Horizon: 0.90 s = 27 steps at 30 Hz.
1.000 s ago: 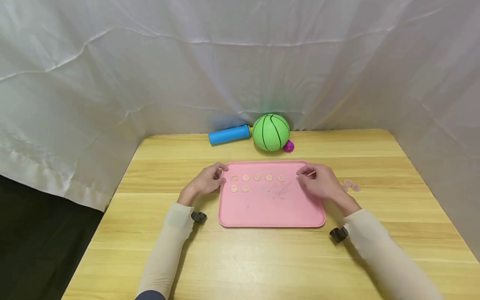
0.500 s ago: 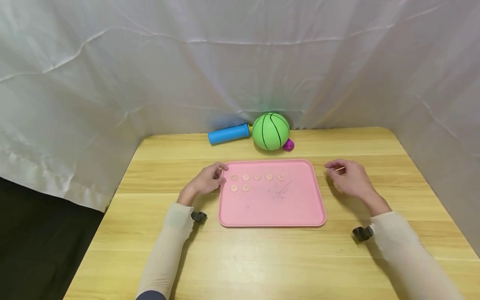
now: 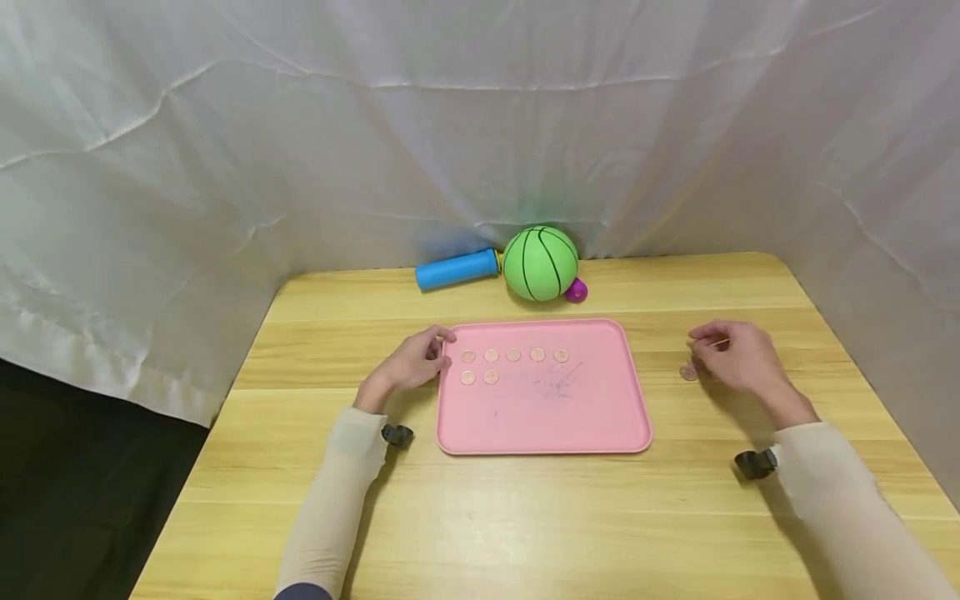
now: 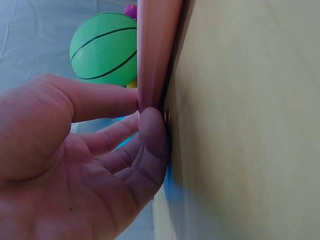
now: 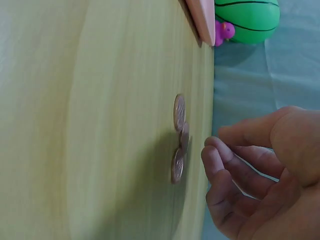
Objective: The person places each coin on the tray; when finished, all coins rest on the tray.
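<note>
My left hand [image 3: 408, 362] grips the left edge of a pink tray [image 3: 547, 429]; in the left wrist view its thumb is on the rim with fingertips on the outer side. Several copper-coloured coins [image 3: 537, 355] lie in two rows on the tray, five places along the upper row being too many to number here, with a shorter row below. To the tray's right, my right hand [image 3: 738, 358] hovers over the table, thumb and fingertips close together and holding nothing. Below it, the right wrist view shows three coins [image 5: 179, 112] lying close together.
Behind the tray are a green ball [image 3: 541, 263] with black lines, a blue cylinder [image 3: 457, 270] and a small magenta toy duck [image 5: 226, 31]. A pale curtain [image 3: 480, 150] hangs behind the wooden table [image 3: 510, 517].
My right hand has moved right, from above the tray's right side to above the loose coins. The left hand stays on the tray's edge; the coins on the tray have not moved.
</note>
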Available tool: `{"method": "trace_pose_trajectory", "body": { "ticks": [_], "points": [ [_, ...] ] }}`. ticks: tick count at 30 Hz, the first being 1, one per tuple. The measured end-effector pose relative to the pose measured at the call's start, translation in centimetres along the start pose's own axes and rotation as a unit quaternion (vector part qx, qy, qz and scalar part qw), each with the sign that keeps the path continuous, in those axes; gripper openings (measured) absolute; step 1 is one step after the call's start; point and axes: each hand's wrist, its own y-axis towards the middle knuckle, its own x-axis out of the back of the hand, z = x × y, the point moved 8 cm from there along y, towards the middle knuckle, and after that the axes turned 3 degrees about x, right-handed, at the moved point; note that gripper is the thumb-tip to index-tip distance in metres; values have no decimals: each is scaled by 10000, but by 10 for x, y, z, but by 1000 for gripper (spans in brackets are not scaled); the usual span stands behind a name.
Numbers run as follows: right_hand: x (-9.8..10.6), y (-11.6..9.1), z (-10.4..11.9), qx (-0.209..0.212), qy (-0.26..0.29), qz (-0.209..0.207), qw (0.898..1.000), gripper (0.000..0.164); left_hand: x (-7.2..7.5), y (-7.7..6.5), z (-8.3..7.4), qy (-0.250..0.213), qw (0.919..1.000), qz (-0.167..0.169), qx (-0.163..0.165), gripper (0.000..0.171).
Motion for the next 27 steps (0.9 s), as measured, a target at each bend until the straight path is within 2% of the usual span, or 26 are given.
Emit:
{"method": "trace_pose_trajectory", "body": {
  "ticks": [9,16,23,27],
  "points": [
    [0,-6,-9,-10,-14,172,9998,29,0,0,-1,-19,10000,45,11,38],
    [-5,-7,-8,152,-73,287,9994,33,0,0,0,-27,10000,50,67,38],
    [-8,-5,-9,116,-110,235,9996,34,0,0,0,6,9999,39,106,38],
    [-9,-3,-10,166,-170,342,9991,37,0,-1,0,-5,10000,31,90,38]
  ]
}}
